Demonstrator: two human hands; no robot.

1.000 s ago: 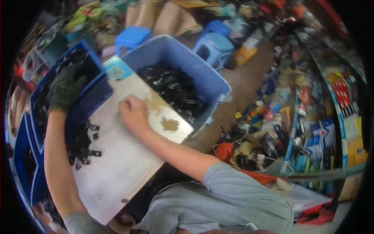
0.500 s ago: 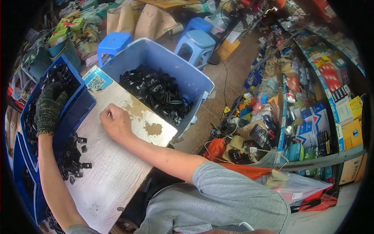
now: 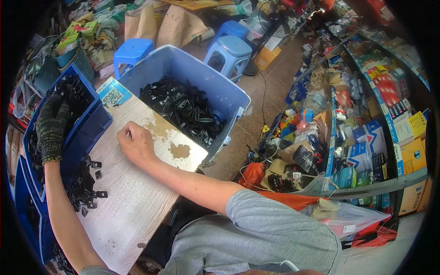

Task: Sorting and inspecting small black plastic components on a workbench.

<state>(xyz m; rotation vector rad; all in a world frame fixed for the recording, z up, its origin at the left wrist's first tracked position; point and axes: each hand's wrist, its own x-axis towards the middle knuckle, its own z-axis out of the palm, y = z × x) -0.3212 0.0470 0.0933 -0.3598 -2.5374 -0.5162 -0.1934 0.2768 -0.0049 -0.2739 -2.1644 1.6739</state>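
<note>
A board (image 3: 133,201) lies between two bins, the crate (image 3: 87,123) left and the tub (image 3: 201,82) right.

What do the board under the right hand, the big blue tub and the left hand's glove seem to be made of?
Board: probably laminated wood; pale grain-like surface, with brown patches where the top layer has chipped away. Blue tub: moulded plastic, smooth with a slight sheen and thin walls. Glove on the left hand: dark knitted fabric, matte, with a ribbed cuff.

The gloved left hand (image 3: 51,128) now sits deeper in the dark blue bin (image 3: 91,123); the right hand (image 3: 136,144) stays put.
</note>
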